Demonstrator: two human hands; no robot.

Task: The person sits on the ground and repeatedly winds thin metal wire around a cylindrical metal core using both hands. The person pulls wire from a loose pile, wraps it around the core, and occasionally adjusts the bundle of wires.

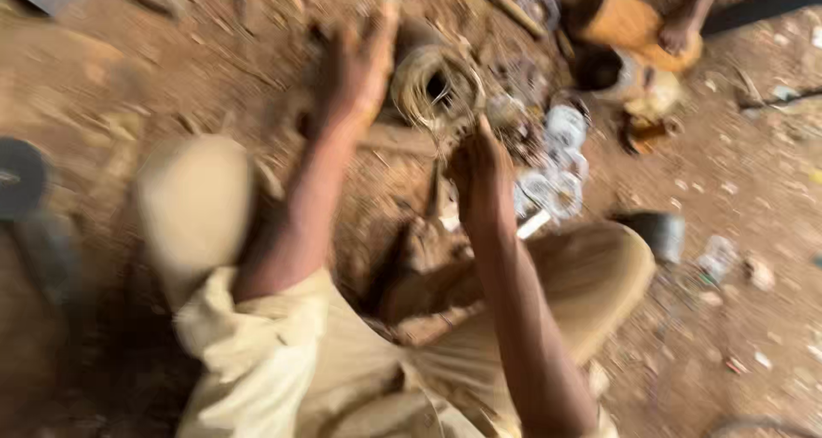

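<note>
The frame is motion-blurred, so fine detail is uncertain. A round coil of pale wire [437,91] sits on the dirt floor [214,70] at about twelve o'clock from the seated person's knees. The left hand [355,70] is raised at the coil's nine o'clock, fingers spread and released, holding nothing I can make out. The right hand [479,168], at the coil's five o'clock, looks clenched on loose strands trailing from it, though blur hides the grip. With only one hand on it, the coil could likely roll or spring loose and tangle, or stiff wire ends could jab the fingers. Small white round parts [556,160] lie just at three o'clock and could be scattered.
</note>
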